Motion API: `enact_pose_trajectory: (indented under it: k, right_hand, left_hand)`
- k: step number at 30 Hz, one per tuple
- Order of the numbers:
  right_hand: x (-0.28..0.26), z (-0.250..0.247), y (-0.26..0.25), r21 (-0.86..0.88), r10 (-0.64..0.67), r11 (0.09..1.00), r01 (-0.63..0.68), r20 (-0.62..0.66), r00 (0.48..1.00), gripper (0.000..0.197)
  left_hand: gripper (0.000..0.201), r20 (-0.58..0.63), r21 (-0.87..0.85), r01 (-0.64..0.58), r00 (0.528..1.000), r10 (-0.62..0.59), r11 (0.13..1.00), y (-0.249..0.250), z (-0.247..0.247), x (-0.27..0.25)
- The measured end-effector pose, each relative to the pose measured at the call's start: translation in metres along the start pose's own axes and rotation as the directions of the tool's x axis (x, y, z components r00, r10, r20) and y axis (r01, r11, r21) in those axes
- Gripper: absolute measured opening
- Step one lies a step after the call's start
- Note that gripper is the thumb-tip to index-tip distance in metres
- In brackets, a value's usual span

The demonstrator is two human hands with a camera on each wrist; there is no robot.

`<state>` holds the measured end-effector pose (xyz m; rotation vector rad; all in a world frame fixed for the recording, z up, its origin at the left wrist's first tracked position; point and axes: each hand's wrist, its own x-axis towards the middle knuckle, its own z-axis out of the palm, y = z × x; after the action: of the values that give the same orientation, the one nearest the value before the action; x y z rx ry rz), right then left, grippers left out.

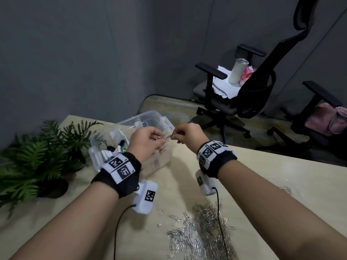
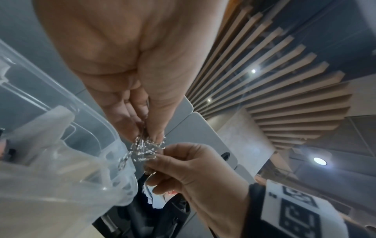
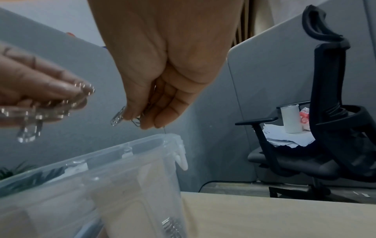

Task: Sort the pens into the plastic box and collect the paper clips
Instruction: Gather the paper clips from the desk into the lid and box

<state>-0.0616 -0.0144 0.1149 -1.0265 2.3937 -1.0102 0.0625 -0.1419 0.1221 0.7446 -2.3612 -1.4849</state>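
Observation:
Both hands hover over the clear plastic box (image 1: pixel 165 121) at the table's far side. My left hand (image 1: pixel 144 141) pinches a bunch of silver paper clips (image 1: pixel 165 138), some dangling toward the box. My right hand (image 1: pixel 185 133) pinches a few clips (image 3: pixel 127 118) from the same tangle, its fingertips close to the left ones. In the left wrist view the clip bunch (image 2: pixel 144 148) sits between both hands' fingertips. Pens (image 1: pixel 117 149) lie in the box's left compartment. A few clips (image 3: pixel 171 226) lie in the box's near right compartment.
A large loose pile of paper clips (image 1: pixel 204 228) lies on the beige table (image 1: pixel 262 177) near me, under my right forearm. A green plant (image 1: pixel 43 151) stands at the left. Two office chairs (image 1: pixel 249 87) stand beyond the table; one carries papers and a white cup (image 1: pixel 237 71).

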Motion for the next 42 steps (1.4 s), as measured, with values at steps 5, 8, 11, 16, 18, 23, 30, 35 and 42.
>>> enact_pose_trajectory:
  k: [5, 8, 11, 16, 18, 23, 30, 35, 42]
  right_hand:
    - [0.024, 0.019, -0.002, -0.151, 0.039, 0.988, -0.027, 0.08, 0.996, 0.018]
    - [0.024, 0.017, 0.004, -0.148, 0.035, 0.989, -0.025, 0.066, 0.997, 0.027]
    - [0.013, 0.01, 0.016, -0.078, 0.04, 0.996, -0.042, -0.026, 0.999, 0.023]
    - [-0.029, -0.005, 0.044, -0.034, 0.098, 0.994, -0.101, -0.087, 0.991, 0.022]
    - [-0.052, -0.007, 0.061, -0.061, 0.135, 0.988, -0.139, -0.067, 0.989, 0.027]
    - [-0.111, -0.008, 0.107, -0.18, 0.279, 0.945, -0.273, 0.012, 0.96, 0.029]
    - [-0.18, 0.001, 0.154, -0.275, 0.492, 0.849, -0.451, 0.097, 0.865, 0.043]
    - [-0.206, 0.01, 0.168, -0.343, 0.568, 0.804, -0.486, 0.201, 0.798, 0.088]
    - [-0.215, 0.03, 0.18, -0.256, 0.509, 0.856, -0.45, 0.263, 0.819, 0.113]
  left_hand:
    - [0.014, -0.009, -0.003, -0.001, 1.0, 0.001, 1.0, 0.0, -0.008, 0.023]
    - [0.014, -0.013, -0.003, 0.0, 1.0, 0.0, 1.0, -0.001, -0.003, 0.037]
    - [0.01, -0.009, 0.08, -0.019, 1.0, 0.02, 0.997, -0.004, 0.01, 0.045]
    - [0.017, 0.163, 0.283, -0.015, 0.986, -0.033, 0.959, -0.02, 0.032, 0.042]
    - [0.02, 0.193, 0.332, 0.001, 0.979, -0.069, 0.943, -0.02, 0.036, 0.036]
    - [0.034, 0.157, 0.406, 0.007, 0.985, -0.077, 0.914, -0.013, 0.038, 0.023]
    - [0.04, 0.136, 0.299, -0.153, 0.984, 0.117, 0.942, 0.004, 0.061, -0.015]
    - [0.052, 0.36, 0.301, -0.151, 0.932, 0.035, 0.942, -0.01, 0.108, -0.065]
    - [0.103, 0.553, 0.464, -0.03, 0.791, -0.262, 0.886, -0.059, 0.189, -0.111]
